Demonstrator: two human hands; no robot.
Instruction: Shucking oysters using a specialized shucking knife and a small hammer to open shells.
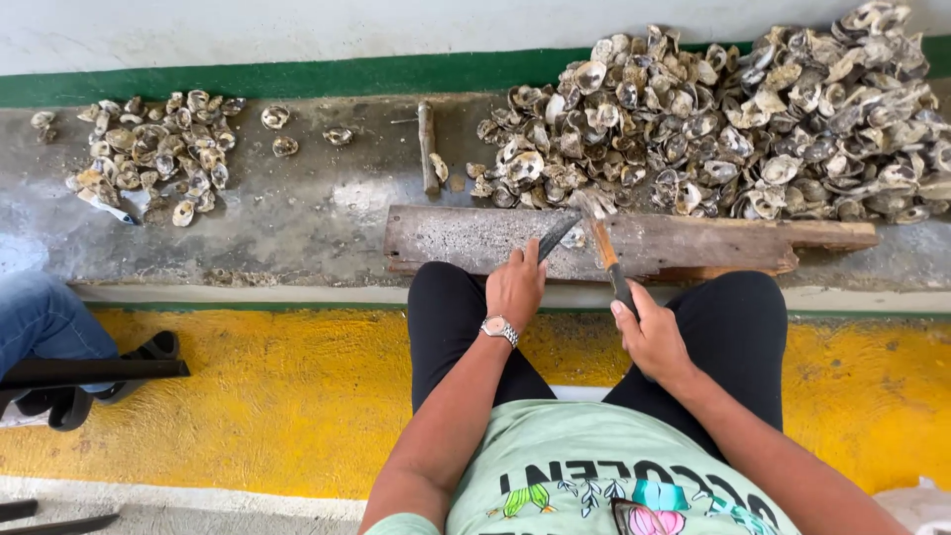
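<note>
Left hand (515,287) has its grip closed on a dark flat blade-like piece (557,238) resting on the weathered wooden plank (475,238) mid-frame, while the right hand (651,337) is wrapped round a small hatchet with an orange-brown handle (606,253). Big heap of grey oyster shells (733,119) fills the upper right, with a smaller shell pile (158,154) on the concrete ledge (297,218) at upper left.

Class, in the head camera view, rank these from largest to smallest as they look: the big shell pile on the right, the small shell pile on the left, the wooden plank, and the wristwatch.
1. Big shell pile
2. Wooden plank
3. Small shell pile
4. Wristwatch, smallest even though it is nearest the camera.
</note>
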